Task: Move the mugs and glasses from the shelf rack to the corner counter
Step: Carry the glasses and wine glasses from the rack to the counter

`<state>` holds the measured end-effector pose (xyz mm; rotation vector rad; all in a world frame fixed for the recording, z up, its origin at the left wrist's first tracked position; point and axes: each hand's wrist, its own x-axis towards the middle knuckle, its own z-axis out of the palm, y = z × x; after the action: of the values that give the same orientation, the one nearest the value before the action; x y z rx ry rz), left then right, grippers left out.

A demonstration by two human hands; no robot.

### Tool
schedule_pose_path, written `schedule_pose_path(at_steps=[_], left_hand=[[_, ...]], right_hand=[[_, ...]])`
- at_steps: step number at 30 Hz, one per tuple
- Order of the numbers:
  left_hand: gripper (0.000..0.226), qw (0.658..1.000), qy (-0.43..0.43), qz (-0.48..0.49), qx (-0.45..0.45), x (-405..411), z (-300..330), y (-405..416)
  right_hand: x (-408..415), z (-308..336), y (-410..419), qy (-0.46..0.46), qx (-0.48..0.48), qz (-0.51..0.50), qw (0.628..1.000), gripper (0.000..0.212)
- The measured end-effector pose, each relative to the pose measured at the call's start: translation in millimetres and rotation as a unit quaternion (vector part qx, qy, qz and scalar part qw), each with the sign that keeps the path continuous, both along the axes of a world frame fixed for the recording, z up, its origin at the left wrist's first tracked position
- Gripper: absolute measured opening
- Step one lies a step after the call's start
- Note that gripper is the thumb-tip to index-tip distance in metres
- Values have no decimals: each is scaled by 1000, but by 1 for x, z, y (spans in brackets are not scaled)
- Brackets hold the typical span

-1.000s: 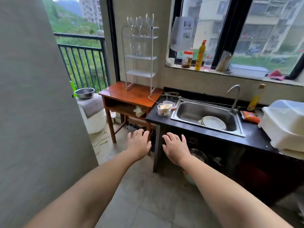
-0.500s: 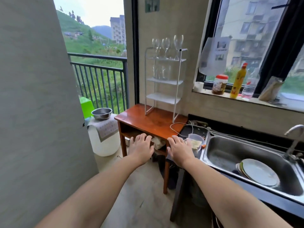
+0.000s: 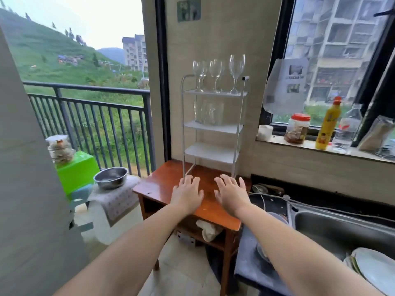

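Observation:
A white wire shelf rack (image 3: 213, 127) stands on a small brown wooden table (image 3: 162, 186) against the wall. Several clear wine glasses (image 3: 236, 69) stand upright on its top shelf. Clear glass mugs (image 3: 208, 113) sit on the shelf below; the two lower shelves hold nothing. My left hand (image 3: 187, 194) and my right hand (image 3: 232, 193) are stretched out palm down over the table, just in front of the rack's feet, fingers spread and holding nothing.
A black counter (image 3: 271, 201) with a steel sink (image 3: 342, 231) and plates (image 3: 372, 272) runs to the right. Jars and bottles line the window sill (image 3: 303, 146). At left are a grey wall, a steel bowl (image 3: 111, 177) and a balcony railing (image 3: 89, 116).
I have moved closer to the rack, which now looms larger. Both hands have shifted from over the floor and counter edge to above the wooden table, still empty.

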<state>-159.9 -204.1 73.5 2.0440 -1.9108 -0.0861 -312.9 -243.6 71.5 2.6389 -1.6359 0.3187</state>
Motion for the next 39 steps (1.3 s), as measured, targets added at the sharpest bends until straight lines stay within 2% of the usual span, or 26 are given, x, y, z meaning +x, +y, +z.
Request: schedule_pose_path(at_steps=[5,12,18,24,26,28,30,31,32,36,39], left_hand=[[47,999,-4,-41,-24,48,28,-95],[48,997,52,-55,-10,76,57,-203],[49,992,105,-58,-27,72,68,-286],[53,973,224,-3,-54,73,95,-358],[57,958,279,21,-56,74,104,-377],[56,940,335,38,-47,75,107,-394],[40,909,414,30,-44,73,106,-414],[25,891,451,22,-46,72,105,-419],[22,875,482,12,-42,71,105,-423],[25,804,595,-11,-6,68,103,-430],[31,774,633,-7,-2,68,108,-433]], right_hand=[[44,26,-80,-23,-15,-59,998,46],[75,60,-166,-81,-40,-72,993,49],[96,87,-244,-196,-39,-88,976,46],[116,102,-318,-390,27,-131,911,42],[121,101,-339,-421,46,-138,895,40],[125,100,-353,-435,61,-142,887,27],[127,102,-366,-456,76,-134,877,15],[127,104,-370,-472,84,-126,869,20],[127,106,-374,-491,95,-117,858,27],[126,113,-379,-582,149,-104,793,32],[125,116,-381,-623,160,-111,757,36]])
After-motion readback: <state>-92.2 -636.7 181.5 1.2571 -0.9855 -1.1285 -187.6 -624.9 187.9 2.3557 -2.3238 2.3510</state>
